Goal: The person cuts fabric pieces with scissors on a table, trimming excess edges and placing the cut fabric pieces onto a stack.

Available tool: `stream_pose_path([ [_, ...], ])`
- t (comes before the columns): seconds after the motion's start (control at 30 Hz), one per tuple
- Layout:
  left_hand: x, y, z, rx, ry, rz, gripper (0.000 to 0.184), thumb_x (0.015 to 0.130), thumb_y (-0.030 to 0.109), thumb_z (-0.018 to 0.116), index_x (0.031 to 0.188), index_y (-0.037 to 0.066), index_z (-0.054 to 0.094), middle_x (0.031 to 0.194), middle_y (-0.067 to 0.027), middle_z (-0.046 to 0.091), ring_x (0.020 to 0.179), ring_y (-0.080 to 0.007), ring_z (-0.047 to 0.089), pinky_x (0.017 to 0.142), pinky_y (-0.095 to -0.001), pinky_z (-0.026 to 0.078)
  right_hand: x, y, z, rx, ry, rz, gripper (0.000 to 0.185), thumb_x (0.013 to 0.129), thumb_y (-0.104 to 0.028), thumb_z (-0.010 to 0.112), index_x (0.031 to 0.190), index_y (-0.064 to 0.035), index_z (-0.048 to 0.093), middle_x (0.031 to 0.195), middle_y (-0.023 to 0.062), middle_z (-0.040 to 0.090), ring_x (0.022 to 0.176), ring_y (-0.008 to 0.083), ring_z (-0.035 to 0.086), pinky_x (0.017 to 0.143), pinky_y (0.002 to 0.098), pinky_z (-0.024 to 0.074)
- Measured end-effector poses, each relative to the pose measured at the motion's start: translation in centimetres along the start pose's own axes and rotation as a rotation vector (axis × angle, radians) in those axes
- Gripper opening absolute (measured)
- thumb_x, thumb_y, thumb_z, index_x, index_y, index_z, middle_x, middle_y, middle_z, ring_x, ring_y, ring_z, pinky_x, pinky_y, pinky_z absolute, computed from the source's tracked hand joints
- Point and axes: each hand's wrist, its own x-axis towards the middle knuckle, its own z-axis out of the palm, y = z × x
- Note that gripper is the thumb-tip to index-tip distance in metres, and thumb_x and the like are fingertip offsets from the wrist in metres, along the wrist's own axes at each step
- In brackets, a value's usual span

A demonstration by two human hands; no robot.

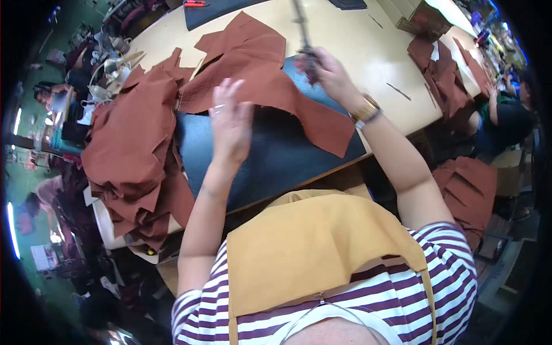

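A rust-brown fabric piece point(253, 80) lies across the dark blue mat point(247, 155) and the pale table behind it. My left hand point(231, 123) rests at the fabric's near edge, over the mat, with fingers stretched out and a ring on one of them. My right hand point(330, 77), with a gold bracelet at the wrist, is raised above the mat's right side. Its fingers are wrapped round a dark metal tool point(307, 54), blurred and pointing away from me; its exact kind is unclear. To the left is a heap of rust-brown fabric pieces point(135, 135).
On the pale table point(368, 63) are more brown pieces point(448, 80) at the right and a cardboard box point(402, 14). A red object point(195, 4) is at the far edge. Brown fabric point(468, 192) hangs low at the right. Other people sit at both sides.
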Motion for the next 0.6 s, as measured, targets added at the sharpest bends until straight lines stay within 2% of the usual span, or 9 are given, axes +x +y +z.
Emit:
stream_pose_path([
  [0.03, 0.1, -0.3, 1.8, 0.155, -0.114, -0.104, 0.058, 0.094, 0.050, 0.042, 0.140, 0.016, 0.038, 0.151, -0.0171, 0.022, 0.142, -0.0360, 0.014, 0.109, -0.0617, 0.009, -2.3, -2.2, -0.7, 0.158, 0.039, 0.075, 0.015, 0.096, -0.013, 0.048, 0.102, 0.0005, 0.054, 0.077, 0.0052, 0.058, 0.070, 0.0123, 0.058, 0.066, 0.0255, 0.0482],
  [0.07, 0.4, -1.1, 3.4, 0.235, -0.138, -0.152, 0.064, 0.092, 0.057, 0.042, 0.142, 0.016, 0.036, 0.152, -0.0162, 0.021, 0.142, -0.0356, 0.014, 0.108, -0.0633, 0.010, -4.2, -2.6, -2.1, 0.188, 0.034, 0.122, 0.015, 0.097, -0.013, 0.047, 0.101, -0.0008, 0.054, 0.076, 0.0044, 0.057, 0.068, 0.0118, 0.057, 0.065, 0.0249, 0.0479],
  [0.2, 2.5, -5.9, 2.9, 0.585, -0.294, -0.123, 0.066, 0.090, 0.061, 0.041, 0.142, 0.020, 0.037, 0.153, -0.0148, 0.021, 0.142, -0.0308, 0.016, 0.108, -0.0648, 0.011, -11.9, -2.7, -7.6, 0.137, 0.101, 0.322, 0.016, 0.096, -0.018, 0.047, 0.095, -0.0034, 0.054, 0.075, 0.0035, 0.056, 0.064, 0.0108, 0.057, 0.060, 0.0234, 0.0481],
  [0.27, 3.4, -9.0, 0.5, 0.456, -0.365, -0.064, 0.053, 0.095, 0.053, 0.035, 0.138, 0.022, 0.042, 0.152, -0.0094, 0.025, 0.143, -0.0286, 0.015, 0.109, -0.0631, 0.009, -15.2, -3.3, -8.9, 0.028, 0.143, 0.449, 0.018, 0.094, -0.021, 0.050, 0.092, -0.0040, 0.055, 0.073, 0.0033, 0.057, 0.061, 0.0106, 0.057, 0.058, 0.0231, 0.0484],
  [0.3, 4.0, -10.6, -1.0, 0.348, -0.422, -0.101, 0.046, 0.099, 0.043, 0.031, 0.138, 0.023, 0.043, 0.153, -0.0067, 0.024, 0.144, -0.0264, 0.013, 0.110, -0.0598, 0.003, -16.6, -3.5, -9.3, 0.019, 0.131, 0.496, 0.017, 0.093, -0.021, 0.053, 0.090, -0.0041, 0.055, 0.072, 0.0031, 0.057, 0.059, 0.0102, 0.057, 0.057, 0.0229, 0.0485],
  [0.33, 4.4, -12.5, -2.4, 0.309, -0.422, -0.091, 0.044, 0.099, 0.041, 0.031, 0.135, 0.022, 0.047, 0.153, -0.0054, 0.025, 0.144, -0.0270, 0.013, 0.111, -0.0581, 0.001, -17.8, -3.8, -9.5, 0.013, 0.118, 0.544, 0.018, 0.092, -0.021, 0.055, 0.089, -0.0042, 0.055, 0.071, 0.0029, 0.057, 0.058, 0.0099, 0.057, 0.056, 0.0226, 0.0486],
  [0.37, 4.8, -14.1, -3.5, 0.334, -0.446, -0.109, 0.046, 0.098, 0.042, 0.032, 0.138, 0.023, 0.043, 0.153, -0.0059, 0.026, 0.144, -0.0286, 0.012, 0.111, -0.0576, 0.001, -18.6, -4.0, -9.6, -0.010, 0.115, 0.597, 0.017, 0.091, -0.021, 0.057, 0.088, -0.0042, 0.056, 0.070, 0.0026, 0.058, 0.057, 0.0093, 0.057, 0.055, 0.0221, 0.0485],
  [0.47, 4.1, -15.3, -4.7, 0.445, -0.327, -0.078, 0.049, 0.095, 0.040, 0.042, 0.141, 0.023, 0.038, 0.153, -0.0096, 0.023, 0.143, -0.0315, 0.012, 0.110, -0.0597, 0.005, -20.1, -4.8, -9.4, -0.027, 0.100, 0.703, 0.019, 0.085, -0.021, 0.067, 0.084, -0.0042, 0.057, 0.067, 0.0014, 0.058, 0.055, 0.0069, 0.056, 0.052, 0.0199, 0.0473],
  [0.6, 2.0, -9.9, -2.4, 0.582, -0.076, 0.077, 0.055, 0.088, 0.033, 0.056, 0.139, 0.022, 0.040, 0.153, -0.0127, 0.021, 0.141, -0.0365, 0.015, 0.109, -0.0615, 0.011, -20.3, -5.5, -9.7, 0.034, -0.065, 0.719, 0.020, 0.084, -0.020, 0.070, 0.082, -0.0051, 0.057, 0.067, 0.0013, 0.058, 0.055, 0.0060, 0.055, 0.053, 0.0196, 0.0475],
])
